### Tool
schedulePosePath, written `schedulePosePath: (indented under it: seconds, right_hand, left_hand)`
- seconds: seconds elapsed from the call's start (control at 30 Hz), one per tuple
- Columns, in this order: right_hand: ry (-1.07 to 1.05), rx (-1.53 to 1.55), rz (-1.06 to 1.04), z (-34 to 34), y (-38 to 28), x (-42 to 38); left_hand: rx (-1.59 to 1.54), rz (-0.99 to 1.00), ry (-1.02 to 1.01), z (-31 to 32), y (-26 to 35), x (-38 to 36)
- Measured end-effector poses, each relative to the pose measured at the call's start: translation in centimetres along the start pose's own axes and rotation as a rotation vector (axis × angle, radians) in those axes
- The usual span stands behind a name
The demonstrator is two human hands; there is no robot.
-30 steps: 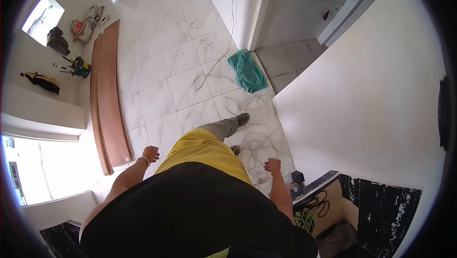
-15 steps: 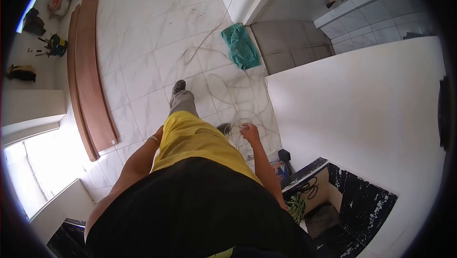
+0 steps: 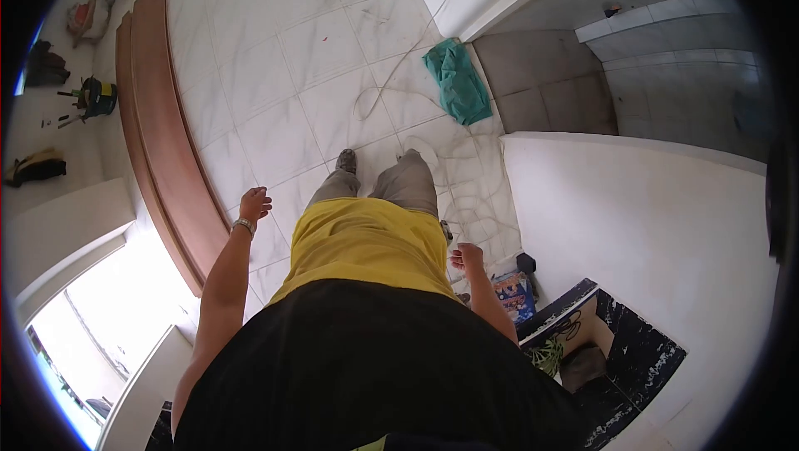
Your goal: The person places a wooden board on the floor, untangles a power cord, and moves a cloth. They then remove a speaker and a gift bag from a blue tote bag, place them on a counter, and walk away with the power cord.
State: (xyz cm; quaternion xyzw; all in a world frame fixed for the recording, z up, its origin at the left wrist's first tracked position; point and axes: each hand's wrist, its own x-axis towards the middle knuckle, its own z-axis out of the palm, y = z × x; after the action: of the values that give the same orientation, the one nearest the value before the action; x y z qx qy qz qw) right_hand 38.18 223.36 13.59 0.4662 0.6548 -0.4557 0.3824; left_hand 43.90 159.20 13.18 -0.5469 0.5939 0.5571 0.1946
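Note:
My left hand (image 3: 255,203) hangs out in front of my body with its fingers loosely curled and apart, holding nothing; a watch is on that wrist. Nearest to it lie long reddish-brown boards (image 3: 162,110) on the tiled floor. My right hand (image 3: 468,258) hangs low beside my yellow garment (image 3: 366,239), its fingers bent, with nothing visible in them. Just below that hand, on the floor, is a blue printed package (image 3: 514,297).
A green cloth (image 3: 458,83) lies by the doorway, with a thin cable (image 3: 381,89) looping over the tiles. A low white wall (image 3: 632,201) stands at right. Black marble-patterned panels (image 3: 641,351) edge a compartment. Tools and bags (image 3: 98,97) sit at far left.
My left hand has come out from beside my leg and moved forward and left. My right hand is lower and further right. My legs have changed stride, and the view has shifted.

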Motion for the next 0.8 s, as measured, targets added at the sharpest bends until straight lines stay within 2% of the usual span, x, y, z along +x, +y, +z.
schedulePosePath:
  seconds: [0.13, 0.27, 0.4, 0.53, 0.6, 0.63, 0.67, 0.7, 0.73, 0.77, 0.8]
  right_hand:
    - [-0.027, 0.017, -0.056, 4.8, -2.3, -1.1]
    - [-0.062, -0.009, -0.041, 8.4, -3.5, -0.2]
    - [-0.073, -0.044, 0.016, 10.4, -5.1, 2.6]
    - [-0.048, -0.063, -0.04, 11.1, -11.9, 4.5]
    - [0.093, -0.698, -0.429, 9.4, -11.5, 13.6]
    - [0.056, -0.405, -0.382, 8.8, -13.0, 12.9]
    - [0.02, -0.116, -0.332, 7.7, -14.8, 10.8]
    - [-0.016, 0.166, -0.278, 6.4, -15.9, 8.9]
    - [0.015, 0.199, -0.206, 5.2, -16.8, 6.5]
    - [0.045, 0.224, -0.148, 3.8, -17.3, 5.2]
    - [0.039, 0.253, -0.13, 2.4, -16.0, 6.8]
  left_hand:
    - [0.066, 0.072, 0.034, -4.8, 6.5, 4.1]
    - [0.13, 0.129, 0.032, -5.6, 11.6, 5.2]
    - [0.141, 0.188, 0.007, -5.1, 13.2, 1.9]
    - [0.172, 0.164, -0.07, -3.9, 11.3, -2.1]
    - [0.308, 0.113, -0.09, -2.8, 8.7, -2.1]
    - [0.433, 0.115, -0.13, -2.8, 6.8, -0.4]
    - [0.685, 0.193, -0.226, -3.2, 4.6, 2.1]
    - [1.174, 0.44, -0.381, -3.7, 2.3, 5.0]
    - [1.518, 0.651, -0.473, -3.5, 1.6, 6.8]
    - [1.721, 0.664, -0.626, -1.8, 2.9, 6.6]
    - [1.366, 0.35, -0.549, -0.2, 5.1, 7.1]
